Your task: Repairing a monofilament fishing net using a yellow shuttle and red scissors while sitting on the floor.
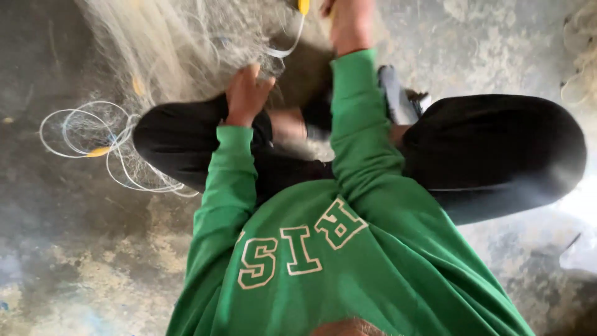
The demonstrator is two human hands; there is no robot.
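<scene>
A pale, fine fishing net point(174, 43) lies heaped over my lap and the floor at the upper left. My left hand point(245, 93) rests on my left knee with its fingers curled into the net's mesh. My right hand point(348, 22) reaches further out to the top edge, where its fingers are cut off by the frame. Right beside it are a yellow float point(303, 6) and a white cord point(287, 48) that curves down toward my left hand. I cannot see what the right hand grips. Both arms are in green sleeves.
I sit cross-legged in black trousers point(497, 149) on a stained concrete floor point(74, 261). Loops of white line point(81, 134) with a small yellow float point(98, 151) lie on the floor at the left. A grey shoe point(398, 93) shows by my right knee. More netting point(581, 56) lies at the far right.
</scene>
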